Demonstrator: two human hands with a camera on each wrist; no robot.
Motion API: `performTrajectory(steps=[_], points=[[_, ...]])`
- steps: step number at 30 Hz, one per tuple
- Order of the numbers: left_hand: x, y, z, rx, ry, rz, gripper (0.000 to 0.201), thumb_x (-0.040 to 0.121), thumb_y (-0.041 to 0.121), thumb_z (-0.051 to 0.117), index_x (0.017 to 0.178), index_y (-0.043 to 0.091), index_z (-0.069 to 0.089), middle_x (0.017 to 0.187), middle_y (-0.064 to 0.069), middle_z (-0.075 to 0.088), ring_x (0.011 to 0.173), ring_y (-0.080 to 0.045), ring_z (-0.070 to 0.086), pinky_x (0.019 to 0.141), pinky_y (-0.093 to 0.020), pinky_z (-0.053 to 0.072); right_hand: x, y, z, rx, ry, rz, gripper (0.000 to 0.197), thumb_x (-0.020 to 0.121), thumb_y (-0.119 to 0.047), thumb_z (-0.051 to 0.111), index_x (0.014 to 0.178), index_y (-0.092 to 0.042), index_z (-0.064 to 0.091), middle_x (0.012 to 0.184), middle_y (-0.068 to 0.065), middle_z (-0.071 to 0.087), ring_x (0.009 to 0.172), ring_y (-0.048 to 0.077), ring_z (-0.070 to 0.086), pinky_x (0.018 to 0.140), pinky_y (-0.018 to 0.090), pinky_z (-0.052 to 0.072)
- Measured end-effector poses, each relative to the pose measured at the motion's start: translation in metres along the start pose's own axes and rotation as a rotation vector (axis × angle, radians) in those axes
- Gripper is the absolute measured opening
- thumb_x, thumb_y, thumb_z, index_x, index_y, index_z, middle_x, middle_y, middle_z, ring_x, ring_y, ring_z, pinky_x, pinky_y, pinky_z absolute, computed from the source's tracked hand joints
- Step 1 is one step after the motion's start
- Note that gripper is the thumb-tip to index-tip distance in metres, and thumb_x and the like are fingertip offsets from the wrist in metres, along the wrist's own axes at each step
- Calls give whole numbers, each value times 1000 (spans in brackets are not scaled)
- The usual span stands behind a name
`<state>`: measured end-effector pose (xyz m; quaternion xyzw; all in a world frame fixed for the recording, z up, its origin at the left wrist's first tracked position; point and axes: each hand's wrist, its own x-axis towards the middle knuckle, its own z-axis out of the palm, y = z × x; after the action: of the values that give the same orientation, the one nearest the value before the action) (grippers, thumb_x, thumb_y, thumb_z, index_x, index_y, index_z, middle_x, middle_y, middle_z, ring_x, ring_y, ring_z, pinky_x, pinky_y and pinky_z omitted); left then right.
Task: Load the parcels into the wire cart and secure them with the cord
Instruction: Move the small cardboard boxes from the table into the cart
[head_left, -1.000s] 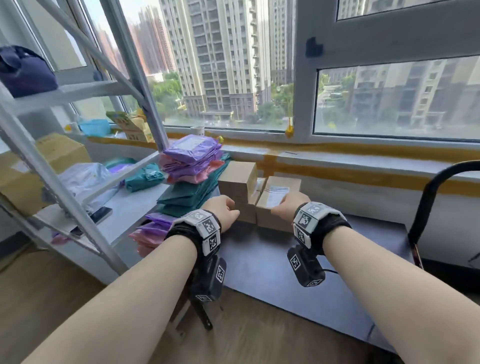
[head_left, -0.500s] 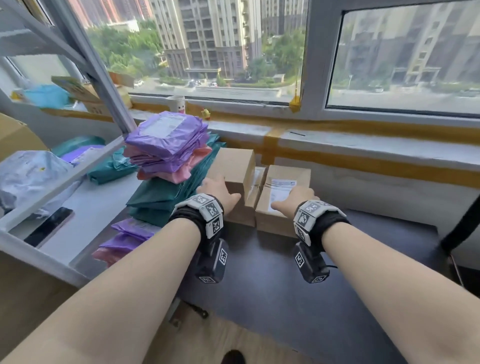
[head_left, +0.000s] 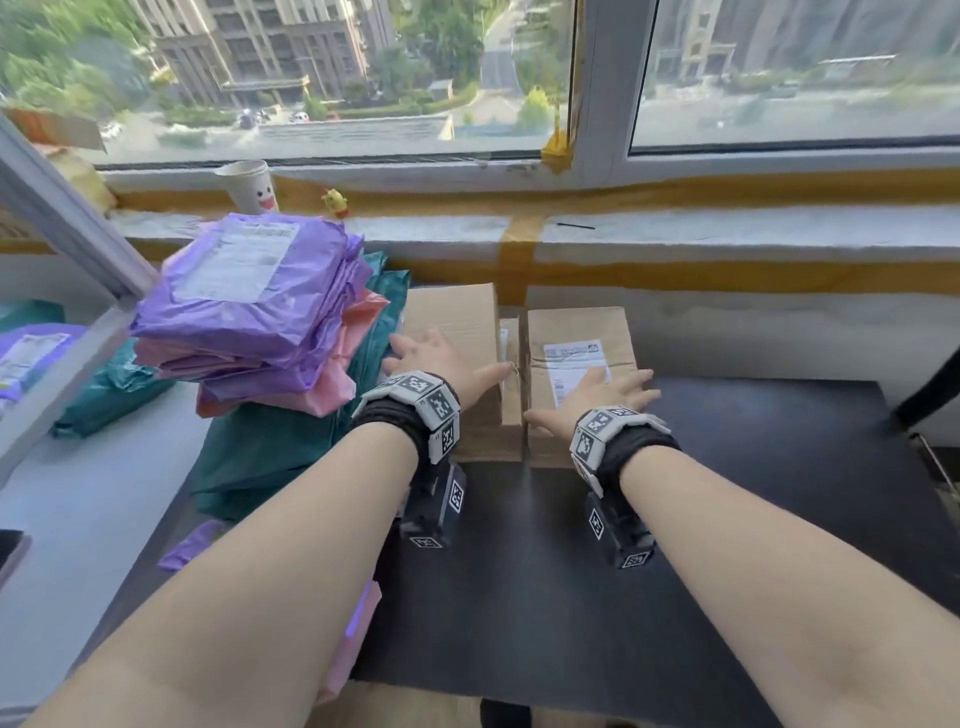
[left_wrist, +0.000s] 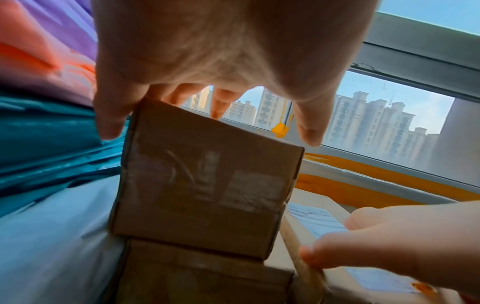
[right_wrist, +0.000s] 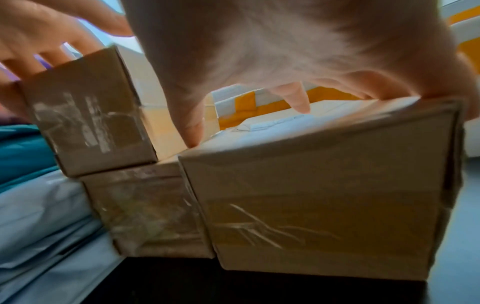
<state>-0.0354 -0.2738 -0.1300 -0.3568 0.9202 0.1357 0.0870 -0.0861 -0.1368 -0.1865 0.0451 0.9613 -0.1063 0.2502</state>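
Both hands down on the cardboard parcels

Evidently a pick-up is being set up: each hand is spread over its own box. Left hand (head_left: 439, 364), fingers straight and splayed, lies over the top of the small box (left_wrist: 207, 185), thumb and little finger hanging past its two sides; likely sized for a span grip, not yet closed. Right hand (head_left: 597, 392) rests flat and open on the labelled box (head_left: 576, 332), fingertips (right_wrist: 298, 102) touching the top, thumb at the near left edge.

Small box sits stacked on a lower box (right_wrist: 148, 216), which stands just left of the labelled one, touching it. All three are plain brown cardboard, taped shiny on the near faces; the labelled one carries a white shipping label on top. They sit at the far edge of the dark bench (head_left: 727, 519), against the wall under the window.

Soft mailer bags (head_left: 249, 312), purple, pink and teal, are piled just left. Cart and cord not in view.
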Motion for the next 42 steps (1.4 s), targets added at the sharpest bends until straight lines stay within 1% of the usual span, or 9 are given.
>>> performTrajectory(steps=[6,9,14,19,24,29,33,37,42], points=[[10,0,4,52,-31,55,113,60,79,58,148,25,11,153,-22,7,135,-44,24,106,-55,34,4,8,-4,-9,-6,40,119,63,-73,61,151,-18,3,152,29,-15,141,48,-4,106,66,15],[7,2,4,54,-45,72,114,62,76,60,149,27,5,151,-21,9,133,-42,26,103,-52,36,7,20,-7,-27,-9,77,120,63,-69,62,152,-20,-1,152,29,-16,141,49,-5,106,69,15],[-7,12,4,-11,-23,67,107,63,71,64,146,25,15,143,-18,22,130,-40,32,101,-48,38,10,39,-7,-44,-42,91,129,52,-68,70,150,-24,-2,151,30,-15,140,50,-3,106,69,18],[-31,27,6,-117,-1,59,99,67,67,62,144,21,21,139,-17,29,128,-38,35,101,-46,37,5,64,-13,-110,-32,66,122,35,-69,66,139,-26,19,124,21,28,113,39,34,95,50,38],[-56,48,15,-425,-43,20,104,54,73,55,140,20,29,135,-11,42,120,-31,47,100,-42,42,-3,117,-26,-87,-21,98,113,41,-66,63,138,-25,21,116,18,30,108,37,37,93,47,40],[-90,80,31,-536,-79,11,93,70,65,62,141,15,29,132,-12,45,119,-30,48,99,-43,44,-12,169,-46,127,-16,112,109,51,-66,66,141,-21,21,124,21,32,114,41,41,96,46,39],[-123,109,38,-353,-24,136,108,57,72,65,142,18,25,135,-10,39,121,-31,44,99,-45,44,-24,208,-68,258,19,125,110,52,-67,64,143,-24,19,125,20,33,116,42,42,99,46,40],[-153,136,35,-262,59,281,109,60,70,67,145,22,19,141,-9,31,128,-33,36,105,-43,34,-44,239,-85,337,82,142,108,57,-67,65,144,-21,19,131,21,34,122,40,40,98,44,37],[-185,150,32,-305,48,456,111,54,70,72,142,33,16,141,-3,21,125,-34,39,102,-41,38,-74,253,-89,512,175,181,118,43,-70,61,143,-26,18,135,21,32,126,41,36,106,49,34]])
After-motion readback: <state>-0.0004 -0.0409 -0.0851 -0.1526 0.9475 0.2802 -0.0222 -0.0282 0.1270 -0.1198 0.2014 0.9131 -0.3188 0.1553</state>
